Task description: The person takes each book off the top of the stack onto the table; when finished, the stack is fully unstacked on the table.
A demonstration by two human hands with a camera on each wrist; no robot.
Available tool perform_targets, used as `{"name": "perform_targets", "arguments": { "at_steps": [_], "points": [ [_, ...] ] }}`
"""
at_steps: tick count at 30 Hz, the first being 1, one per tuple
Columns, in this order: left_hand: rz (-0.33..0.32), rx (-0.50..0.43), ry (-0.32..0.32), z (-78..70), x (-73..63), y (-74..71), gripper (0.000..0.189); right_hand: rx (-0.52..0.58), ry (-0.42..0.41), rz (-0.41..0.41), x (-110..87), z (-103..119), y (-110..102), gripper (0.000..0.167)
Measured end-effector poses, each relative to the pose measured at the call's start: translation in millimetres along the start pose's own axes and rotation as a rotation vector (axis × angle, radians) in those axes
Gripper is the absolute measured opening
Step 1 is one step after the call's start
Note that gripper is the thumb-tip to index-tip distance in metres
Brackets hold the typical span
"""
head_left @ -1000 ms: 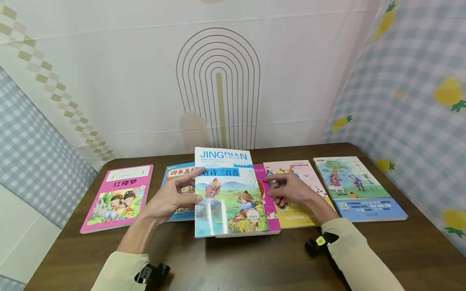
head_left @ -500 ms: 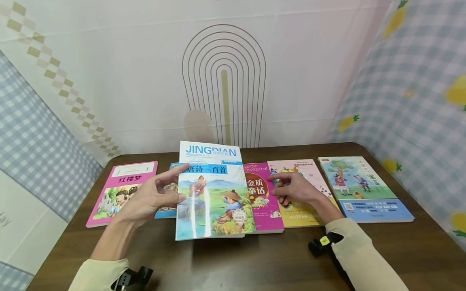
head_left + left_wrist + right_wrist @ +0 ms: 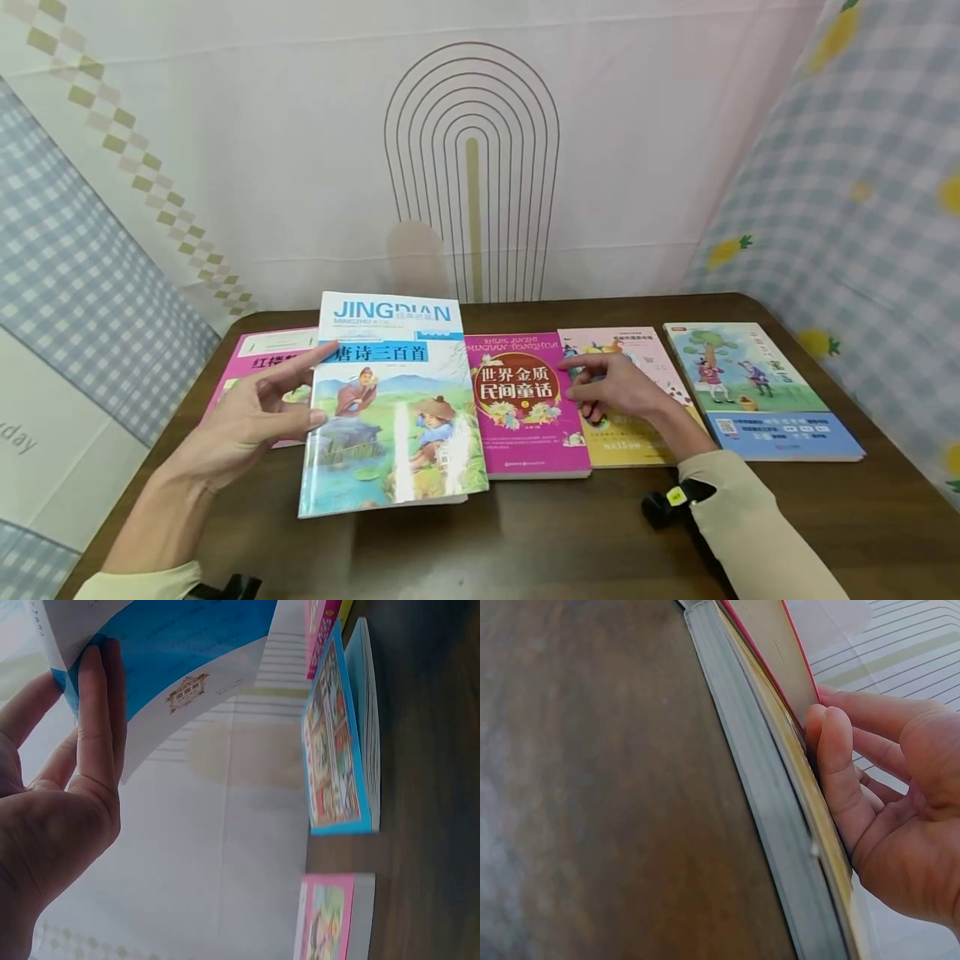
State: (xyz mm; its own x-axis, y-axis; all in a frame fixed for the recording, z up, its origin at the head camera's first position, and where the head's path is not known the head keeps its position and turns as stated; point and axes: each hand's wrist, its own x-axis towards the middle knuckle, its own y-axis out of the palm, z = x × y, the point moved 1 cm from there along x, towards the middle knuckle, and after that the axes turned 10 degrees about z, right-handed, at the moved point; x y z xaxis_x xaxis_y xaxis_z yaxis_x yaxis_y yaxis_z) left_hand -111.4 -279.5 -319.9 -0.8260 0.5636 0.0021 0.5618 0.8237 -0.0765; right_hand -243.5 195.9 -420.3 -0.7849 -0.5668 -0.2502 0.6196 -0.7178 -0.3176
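Left hand (image 3: 243,412): apart from the right, pinches the landscape-cover book (image 3: 390,425) by its left edge, raised above the table (image 3: 540,533).
Right hand (image 3: 618,387): pinches the magenta book (image 3: 525,442) by its right edge.
Handling: steady grip should limit sagging.
Clearance: blue book (image 3: 334,742) below; moving room lies nearside.
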Motion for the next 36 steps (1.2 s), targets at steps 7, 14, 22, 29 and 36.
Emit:
{"name": "perform_targets", "arguments": {
  "at_steps": [7, 14, 22, 29, 36],
  "points": [
    [0.074, -0.079, 0.065, 6.8, -26.5, -14.7, 0.078, -0.019, 0.002, -0.016, -1.9, 0, -2, 0.052],
    [0.089, -0.055, 0.061, 19.3, -60.2, -27.3, 0.077, -0.020, 0.015, -0.018, 0.6, -1, 0, 0.051],
    [0.084, 0.018, -0.022, 36.7, -105.1, -41.5, 0.078, -0.022, 0.010, -0.013, 1.4, 2, 0, 0.051],
    [0.122, -0.031, -0.097, 52.5, -131.8, -47.7, 0.079, -0.027, 0.015, -0.020, 2.2, 3, 0, 0.050],
    [0.042, 0.084, -0.094, 68.5, -158.2, -48.9, 0.081, -0.031, 0.025, -0.019, 2.4, 2, 0, 0.050]
  ]
}}
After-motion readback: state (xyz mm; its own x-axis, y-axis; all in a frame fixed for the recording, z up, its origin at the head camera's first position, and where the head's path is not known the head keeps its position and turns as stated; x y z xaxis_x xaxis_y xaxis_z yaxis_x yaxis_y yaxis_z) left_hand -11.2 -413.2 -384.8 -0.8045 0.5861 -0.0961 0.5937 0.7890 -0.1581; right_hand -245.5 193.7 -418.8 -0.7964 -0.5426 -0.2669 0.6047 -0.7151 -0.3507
